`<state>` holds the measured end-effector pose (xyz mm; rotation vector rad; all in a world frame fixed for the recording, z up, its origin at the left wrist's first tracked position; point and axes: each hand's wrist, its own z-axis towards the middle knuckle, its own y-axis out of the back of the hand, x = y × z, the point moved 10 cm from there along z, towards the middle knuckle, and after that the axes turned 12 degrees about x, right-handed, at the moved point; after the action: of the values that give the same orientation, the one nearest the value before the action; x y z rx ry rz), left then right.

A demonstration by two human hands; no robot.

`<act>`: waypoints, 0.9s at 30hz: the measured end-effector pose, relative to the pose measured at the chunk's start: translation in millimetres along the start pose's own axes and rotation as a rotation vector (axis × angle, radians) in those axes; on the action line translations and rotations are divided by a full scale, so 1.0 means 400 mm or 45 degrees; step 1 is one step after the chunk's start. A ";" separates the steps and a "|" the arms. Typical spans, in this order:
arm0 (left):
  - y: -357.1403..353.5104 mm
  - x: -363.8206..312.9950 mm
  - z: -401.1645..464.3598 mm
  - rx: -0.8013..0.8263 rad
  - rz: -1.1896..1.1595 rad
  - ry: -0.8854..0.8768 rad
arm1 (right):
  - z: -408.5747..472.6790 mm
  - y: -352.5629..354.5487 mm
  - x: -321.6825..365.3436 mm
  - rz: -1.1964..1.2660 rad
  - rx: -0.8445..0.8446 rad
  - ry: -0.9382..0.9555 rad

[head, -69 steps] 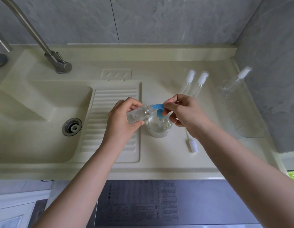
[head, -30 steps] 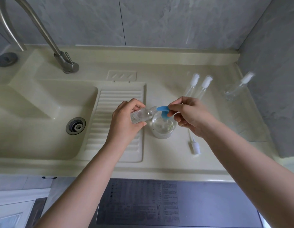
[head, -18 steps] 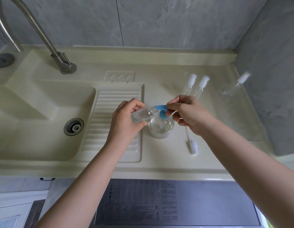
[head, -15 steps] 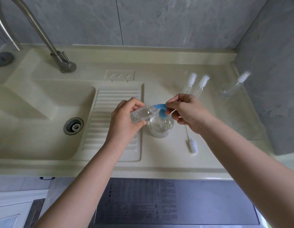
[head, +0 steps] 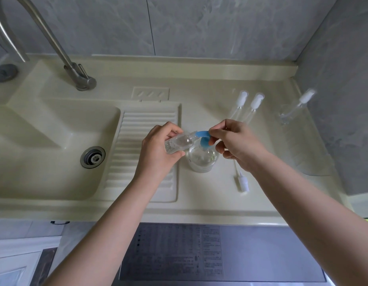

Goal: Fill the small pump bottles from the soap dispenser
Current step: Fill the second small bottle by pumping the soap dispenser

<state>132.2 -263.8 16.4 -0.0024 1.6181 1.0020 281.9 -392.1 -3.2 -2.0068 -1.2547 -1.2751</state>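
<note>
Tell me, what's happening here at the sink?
A person is refilling a small clear bottle from a soap dispenser that stands on the counter beside the sink. The left hand holds the bottle tilted, its mouth at the dispenser's blue pump spout. The right hand pinches that spout. A loose pump top lies nearby, and three more small pump bottles wait further back.
</note>
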 end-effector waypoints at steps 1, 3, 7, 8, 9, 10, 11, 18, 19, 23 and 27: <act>0.000 0.000 0.000 0.001 0.002 0.001 | 0.001 0.002 0.002 0.004 -0.003 -0.003; 0.002 0.002 0.001 0.000 0.001 0.003 | 0.002 0.004 0.006 0.022 0.000 -0.003; 0.000 0.003 0.002 -0.001 -0.001 0.001 | 0.000 0.004 -0.004 0.019 -0.010 0.016; 0.000 0.003 0.001 -0.002 -0.007 0.006 | 0.000 0.003 -0.005 0.002 -0.016 0.023; 0.002 0.002 0.002 -0.004 -0.009 0.005 | 0.002 0.002 -0.003 -0.006 -0.020 0.027; 0.001 0.002 0.001 -0.004 -0.009 0.002 | 0.003 0.003 -0.003 -0.002 -0.020 0.022; 0.001 0.002 0.001 -0.005 -0.009 -0.003 | 0.004 0.005 -0.002 0.011 -0.018 0.014; 0.003 0.004 0.001 -0.006 -0.005 -0.015 | 0.000 0.003 -0.006 0.007 -0.003 0.002; 0.003 0.005 0.001 -0.006 -0.003 -0.013 | 0.000 0.003 -0.005 0.003 -0.002 -0.002; 0.003 0.005 0.002 -0.001 0.007 -0.017 | 0.001 0.006 0.005 0.036 0.006 -0.015; 0.003 0.006 0.003 0.004 0.011 -0.025 | -0.002 0.004 0.002 0.025 -0.006 -0.006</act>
<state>131.7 -261.4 15.1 0.0164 1.6029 1.0032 283.2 -393.1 -2.0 -2.0216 -1.2326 -1.2661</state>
